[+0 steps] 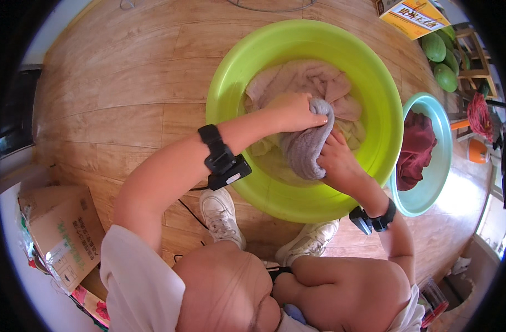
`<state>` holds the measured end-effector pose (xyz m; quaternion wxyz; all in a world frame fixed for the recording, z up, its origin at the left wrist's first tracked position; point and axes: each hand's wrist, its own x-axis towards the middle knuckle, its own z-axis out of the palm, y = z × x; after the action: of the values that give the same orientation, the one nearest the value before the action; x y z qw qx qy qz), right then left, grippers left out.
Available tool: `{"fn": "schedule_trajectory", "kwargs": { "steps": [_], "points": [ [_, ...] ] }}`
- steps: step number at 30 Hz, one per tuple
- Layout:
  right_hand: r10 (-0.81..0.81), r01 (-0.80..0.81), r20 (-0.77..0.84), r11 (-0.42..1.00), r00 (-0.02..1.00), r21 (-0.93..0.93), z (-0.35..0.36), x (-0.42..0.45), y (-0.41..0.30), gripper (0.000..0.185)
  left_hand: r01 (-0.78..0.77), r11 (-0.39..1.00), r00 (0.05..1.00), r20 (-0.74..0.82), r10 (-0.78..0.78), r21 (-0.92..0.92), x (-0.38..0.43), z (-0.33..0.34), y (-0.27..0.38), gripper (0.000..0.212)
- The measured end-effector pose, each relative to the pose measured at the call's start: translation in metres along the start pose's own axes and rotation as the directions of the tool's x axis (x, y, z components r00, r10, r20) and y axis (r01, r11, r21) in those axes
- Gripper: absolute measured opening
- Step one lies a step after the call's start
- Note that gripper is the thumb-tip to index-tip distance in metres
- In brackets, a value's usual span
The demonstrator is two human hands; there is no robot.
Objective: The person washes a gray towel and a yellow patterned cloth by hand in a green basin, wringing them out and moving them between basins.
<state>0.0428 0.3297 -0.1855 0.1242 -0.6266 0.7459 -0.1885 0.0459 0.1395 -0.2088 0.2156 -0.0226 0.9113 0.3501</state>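
Above a large lime-green plastic basin (224, 79) on the floor, my left hand (296, 113) grips the upper end of a wet grey towel (300, 151). On the towel's right side, my right hand (340, 159) holds its edge, with some fingers hidden by the folds. The towel hangs bunched between both hands, inside the basin's rim. Behind it in the basin lies a pinkish cloth (311, 76). A pale yellow cloth (354, 133) shows beneath, partly covered. The basin's bottom is mostly hidden.
At the right stands a light-blue basin (441, 166) with a dark red cloth (414, 153). Green melons (446, 79), a yellow box (414, 18) and a wooden stool (477, 72) are at the upper right. A cardboard box (70, 232) sits at the left; a white shoe (220, 211) is near the basin.
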Motion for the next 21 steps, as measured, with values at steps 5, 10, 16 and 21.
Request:
{"fn": "schedule_trajectory", "kwargs": {
  "steps": [5,10,16,21],
  "points": [
    [0.063,-0.071,-0.31,0.997,0.949,-0.013,-0.01,-0.006,-0.003,0.035,-0.241,0.854,0.942,-0.323,0.091,-0.462,-0.017,-0.033,0.011,0.045],
    [0.097,-0.132,-0.62,0.991,0.778,-0.011,-0.012,-0.003,0.0,0.067,-0.409,0.812,0.872,-0.441,0.214,-0.415,-0.033,-0.055,0.028,0.034],
    [0.503,-0.005,-0.501,0.708,0.704,0.706,0.02,-0.022,-0.001,0.07,-0.638,0.75,0.695,-0.55,0.464,-0.174,-0.044,-0.063,0.035,0.04],
    [0.747,0.339,-0.241,0.022,0.619,0.94,-0.005,-0.01,-0.021,0.055,-0.766,0.631,0.471,-0.561,0.681,0.123,-0.041,-0.065,0.047,0.049]
  ]
}}
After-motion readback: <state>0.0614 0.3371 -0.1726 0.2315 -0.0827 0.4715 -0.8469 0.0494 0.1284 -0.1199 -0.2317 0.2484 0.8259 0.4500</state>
